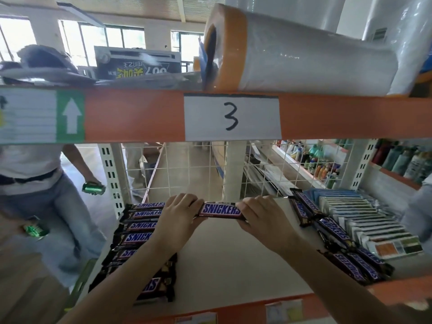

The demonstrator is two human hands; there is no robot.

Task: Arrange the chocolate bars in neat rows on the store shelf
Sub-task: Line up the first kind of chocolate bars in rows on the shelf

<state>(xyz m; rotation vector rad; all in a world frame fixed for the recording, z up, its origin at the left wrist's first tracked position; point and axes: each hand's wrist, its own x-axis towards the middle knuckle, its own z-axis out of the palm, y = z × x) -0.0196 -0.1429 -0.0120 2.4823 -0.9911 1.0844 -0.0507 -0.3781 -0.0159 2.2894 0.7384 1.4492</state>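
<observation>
From the head view, I see my left hand (178, 210) pinching one end of a Snickers bar (221, 209) and my right hand (259, 212) pinching the other end. I think I hold it at both ends so it stays straight and flat, with the name facing me, just like the others. The bar is at the back of the white shelf (224, 258), near the wire back (182, 169), and I cannot tell if it is touching the shelf yet

On my left is a neat row of bars (138, 232), one behind the other, all lying the same way. My bar sits just beside the far end of that row, so I think it starts a second row next to it. The middle of the shelf has room for it

On my right is a messy pile of bars (336, 235), tilted and lying over each other. I think these wait to be lined up. Past them stand flat blue and white boxes (364, 218) in their own tidy line

Above is an orange beam with a paper marked 3 (231, 116)
</observation>
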